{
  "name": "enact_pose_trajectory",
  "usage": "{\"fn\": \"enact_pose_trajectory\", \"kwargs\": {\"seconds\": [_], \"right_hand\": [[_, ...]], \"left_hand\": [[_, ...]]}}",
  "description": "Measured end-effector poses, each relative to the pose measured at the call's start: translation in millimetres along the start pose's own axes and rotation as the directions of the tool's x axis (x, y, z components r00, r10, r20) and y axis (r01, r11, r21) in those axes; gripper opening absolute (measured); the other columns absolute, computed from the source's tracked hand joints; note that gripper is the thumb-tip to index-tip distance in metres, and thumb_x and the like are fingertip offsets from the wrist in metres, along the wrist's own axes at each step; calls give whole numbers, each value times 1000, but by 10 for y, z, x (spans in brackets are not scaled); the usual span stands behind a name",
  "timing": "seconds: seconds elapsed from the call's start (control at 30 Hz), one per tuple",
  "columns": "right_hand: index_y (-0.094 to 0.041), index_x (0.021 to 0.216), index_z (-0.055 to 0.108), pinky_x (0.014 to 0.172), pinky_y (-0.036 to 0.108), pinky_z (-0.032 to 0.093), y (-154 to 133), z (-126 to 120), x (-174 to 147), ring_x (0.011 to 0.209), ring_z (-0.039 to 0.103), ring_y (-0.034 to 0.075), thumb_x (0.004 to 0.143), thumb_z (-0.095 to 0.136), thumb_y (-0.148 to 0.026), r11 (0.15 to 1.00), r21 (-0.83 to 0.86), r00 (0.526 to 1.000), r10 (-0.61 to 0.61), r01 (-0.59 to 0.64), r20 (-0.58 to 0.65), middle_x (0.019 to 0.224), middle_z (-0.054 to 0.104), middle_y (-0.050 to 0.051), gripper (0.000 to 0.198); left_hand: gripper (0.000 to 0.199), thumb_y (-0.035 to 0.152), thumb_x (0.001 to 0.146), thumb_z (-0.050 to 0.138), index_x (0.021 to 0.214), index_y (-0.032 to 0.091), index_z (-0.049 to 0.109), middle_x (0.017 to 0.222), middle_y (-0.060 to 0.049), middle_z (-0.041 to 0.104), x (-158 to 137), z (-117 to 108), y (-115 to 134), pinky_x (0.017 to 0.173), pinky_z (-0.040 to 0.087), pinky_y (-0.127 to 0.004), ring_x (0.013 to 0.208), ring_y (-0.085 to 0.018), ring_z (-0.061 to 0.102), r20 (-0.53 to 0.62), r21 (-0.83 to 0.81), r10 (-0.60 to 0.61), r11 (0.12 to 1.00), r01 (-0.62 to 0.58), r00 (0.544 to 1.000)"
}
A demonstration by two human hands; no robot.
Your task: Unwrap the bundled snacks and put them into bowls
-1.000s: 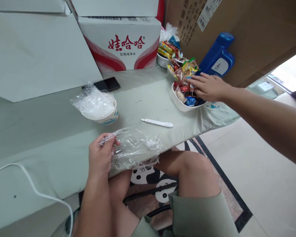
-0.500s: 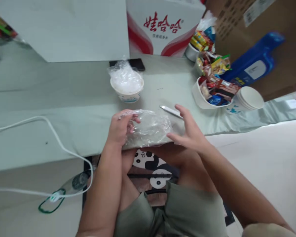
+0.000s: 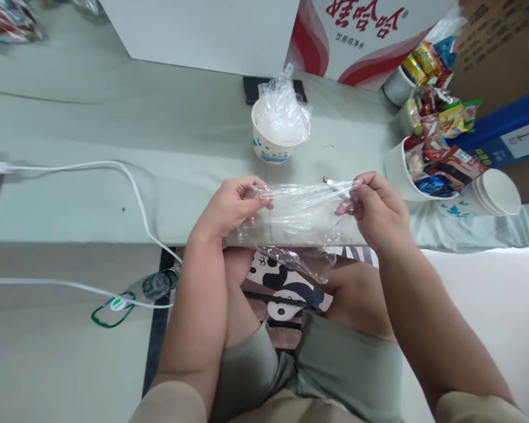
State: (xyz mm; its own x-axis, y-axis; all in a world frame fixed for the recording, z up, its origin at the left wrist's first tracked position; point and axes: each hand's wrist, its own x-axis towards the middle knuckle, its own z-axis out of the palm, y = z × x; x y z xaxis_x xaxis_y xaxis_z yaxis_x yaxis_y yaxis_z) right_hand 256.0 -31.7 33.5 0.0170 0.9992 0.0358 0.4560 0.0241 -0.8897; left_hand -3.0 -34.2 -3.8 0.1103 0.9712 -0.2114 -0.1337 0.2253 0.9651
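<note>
A sheet of thin clear plastic film (image 3: 302, 214) is stretched between my two hands over the table's front edge, its lower part hanging loose above my lap. My left hand (image 3: 235, 208) pinches its left end between thumb and fingers. At the other end, my right hand (image 3: 377, 205) is closed on the upper corner. Partly hidden behind the film and my right fingers lies a slim silver tool (image 3: 328, 181). Beyond the film stands a white paper cup (image 3: 275, 150) with blue print, with crumpled clear plastic (image 3: 284, 111) bulging out of its top.
A black phone (image 3: 251, 89) lies behind the cup. To the right are tubs of wrapped snacks (image 3: 436, 158), stacked paper cups (image 3: 496, 194) and a blue container (image 3: 506, 132). A white cable (image 3: 130, 182) crosses the left side. White boxes (image 3: 207, 35) stand at the back.
My right hand, apart from the film's edge before, now grips its right end. The film has gone from a rounded, loose shape to pulled taut. The view has shifted left.
</note>
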Motion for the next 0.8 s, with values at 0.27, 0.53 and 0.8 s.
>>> {"fn": "enact_pose_trajectory", "kwargs": {"seconds": [0.27,0.53,0.8], "right_hand": [[-26,98,60,32,19,25,13,-225,76,38,29,4,75,74,-33,877,393,941,330,-276,-76,67,53,-7,28],[-31,114,56,67,35,62,213,-34,-459,84,73,21,59,87,-63,707,635,906,422,-312,-25,97,72,2,71],[-22,92,63,31,18,28,234,-147,-488,35,35,3,71,83,-38,813,529,916,372,-244,-149,60,55,-9,33]], "left_hand": [[37,44,84,69,60,17,62,60,-2,68,57,-11,-49,29,26,-17,32,-6,46,-122,-27,-10,1000,7,993],[26,39,86,68,71,22,56,63,2,66,171,103,-92,28,23,-20,34,-6,45,-315,-90,100,987,-135,944],[33,44,82,72,64,21,56,47,5,51,142,53,-102,35,31,-21,37,-6,45,-397,-11,177,980,-197,900]]}}
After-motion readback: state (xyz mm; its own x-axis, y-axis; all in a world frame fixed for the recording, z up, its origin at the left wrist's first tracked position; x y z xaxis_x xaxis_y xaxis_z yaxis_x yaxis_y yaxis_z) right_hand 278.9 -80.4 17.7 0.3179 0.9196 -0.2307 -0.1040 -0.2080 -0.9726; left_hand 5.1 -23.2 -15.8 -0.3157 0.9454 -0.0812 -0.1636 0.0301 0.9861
